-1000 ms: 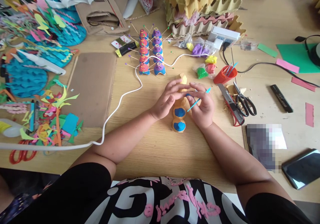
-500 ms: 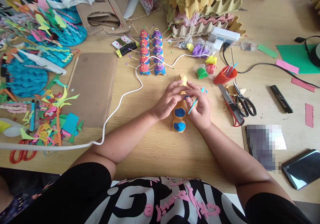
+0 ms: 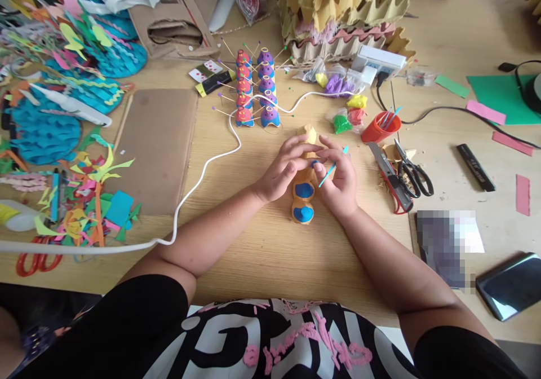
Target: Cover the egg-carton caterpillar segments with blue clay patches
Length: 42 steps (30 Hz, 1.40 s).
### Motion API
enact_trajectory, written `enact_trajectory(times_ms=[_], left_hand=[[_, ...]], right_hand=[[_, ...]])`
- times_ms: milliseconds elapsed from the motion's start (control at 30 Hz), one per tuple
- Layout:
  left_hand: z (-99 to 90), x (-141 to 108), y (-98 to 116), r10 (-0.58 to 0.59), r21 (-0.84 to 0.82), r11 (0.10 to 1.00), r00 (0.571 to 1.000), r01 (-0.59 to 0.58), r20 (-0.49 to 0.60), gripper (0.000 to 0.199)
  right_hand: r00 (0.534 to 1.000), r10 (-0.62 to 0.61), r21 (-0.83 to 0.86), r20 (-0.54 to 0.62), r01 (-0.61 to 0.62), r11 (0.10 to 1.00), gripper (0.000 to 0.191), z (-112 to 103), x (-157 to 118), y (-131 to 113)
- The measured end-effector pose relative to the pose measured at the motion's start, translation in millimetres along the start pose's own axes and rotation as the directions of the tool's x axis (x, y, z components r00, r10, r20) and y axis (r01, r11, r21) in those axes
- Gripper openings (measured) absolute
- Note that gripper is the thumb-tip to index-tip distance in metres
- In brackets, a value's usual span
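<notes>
A strip of egg carton cups (image 3: 297, 190) lies on the table under my hands, with blue clay (image 3: 303, 214) pressed onto the nearer cups. My right hand (image 3: 340, 184) keeps a thin blue plastic modelling tool (image 3: 328, 175) between its fingers. A small blue clay bit (image 3: 314, 164) shows by its thumb tip, where the fingertips of both hands meet. My left hand (image 3: 281, 170) has its fingers stretched toward the right hand, over the strip. The middle cups are partly hidden behind the fingers.
Painted carton caterpillars (image 3: 266, 88) with pins stand ahead, crossed by a white cable (image 3: 207, 167). Rightward are a red cup (image 3: 381, 128), scissors (image 3: 409, 173), a cutter (image 3: 391, 179) and a phone (image 3: 511, 286). Paper scraps (image 3: 84, 204) and cardboard (image 3: 156, 148) lie left.
The fingers of my right hand have lifted and spread a little, and the modelling tool has shifted slightly. More of the blue clay bit shows. The egg carton strip has stayed put.
</notes>
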<state>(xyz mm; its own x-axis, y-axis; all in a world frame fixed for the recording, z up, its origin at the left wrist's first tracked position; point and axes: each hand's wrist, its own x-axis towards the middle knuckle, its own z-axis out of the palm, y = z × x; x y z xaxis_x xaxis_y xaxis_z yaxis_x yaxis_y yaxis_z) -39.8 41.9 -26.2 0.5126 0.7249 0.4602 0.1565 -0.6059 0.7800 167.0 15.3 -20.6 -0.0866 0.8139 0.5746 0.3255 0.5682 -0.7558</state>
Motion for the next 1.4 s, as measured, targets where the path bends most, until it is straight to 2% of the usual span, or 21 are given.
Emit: enact_trajectory(times_ms=[133, 267, 400, 567, 833, 1000, 1133, 1267, 1400], left_hand=[[2.9, -0.4, -0.8, 0.011, -0.018, 1.000, 0.999, -0.011, -0.030, 0.098], [0.9, 1.0, 2.0, -0.005, 0.000, 1.000, 1.000, 0.005, -0.001, 0.099], [-1.3, 3.2, 4.4, -0.024, 0.034, 0.999, 1.000, 0.024, -0.003, 0.078], [2.7, 2.5, 0.2, 0.015, 0.033, 0.999, 0.996, -0.012, -0.084, 0.047], [5.3, 3.2, -4.4, 0.083, 0.053, 0.996, 0.975, -0.074, -0.208, 0.030], [3.1, 5.5, -1.0, 0.029, 0.046, 0.999, 0.981, -0.020, -0.194, 0.038], [2.3, 6.8, 1.0, -0.019, -0.004, 1.000, 0.988, 0.019, -0.153, 0.045], [1.7, 6.2, -2.1, 0.002, -0.072, 0.997, 0.996, -0.008, -0.085, 0.061], [1.4, 3.6, -5.4, 0.002, -0.076, 0.997, 0.996, -0.009, -0.095, 0.071]], right_hand=[[0.994, 0.075, 0.049, -0.085, -0.071, 0.996, 0.033, 1.1, 0.6, 4.4], [0.996, 0.061, 0.049, -0.071, -0.058, 0.997, 0.032, 2.6, -0.5, 5.8], [0.999, 0.003, 0.005, -0.049, -0.003, 1.000, 0.027, 2.6, -1.4, 2.6], [0.997, -0.076, 0.005, -0.007, 0.076, 0.997, 0.022, 1.7, -0.9, -3.3], [0.997, -0.078, -0.031, 0.016, 0.079, 0.996, 0.027, -1.5, 0.3, -5.9], [0.989, -0.133, -0.084, 0.066, 0.138, 0.987, 0.024, -4.3, 2.1, -1.9], [0.987, -0.154, -0.096, 0.051, 0.159, 0.983, 0.023, -4.5, 1.9, 1.2], [0.989, -0.148, -0.073, 0.016, 0.149, 0.986, 0.021, -3.4, 0.7, 1.6], [0.993, -0.122, -0.050, -0.001, 0.121, 0.991, 0.020, -2.8, 0.1, -0.4]])
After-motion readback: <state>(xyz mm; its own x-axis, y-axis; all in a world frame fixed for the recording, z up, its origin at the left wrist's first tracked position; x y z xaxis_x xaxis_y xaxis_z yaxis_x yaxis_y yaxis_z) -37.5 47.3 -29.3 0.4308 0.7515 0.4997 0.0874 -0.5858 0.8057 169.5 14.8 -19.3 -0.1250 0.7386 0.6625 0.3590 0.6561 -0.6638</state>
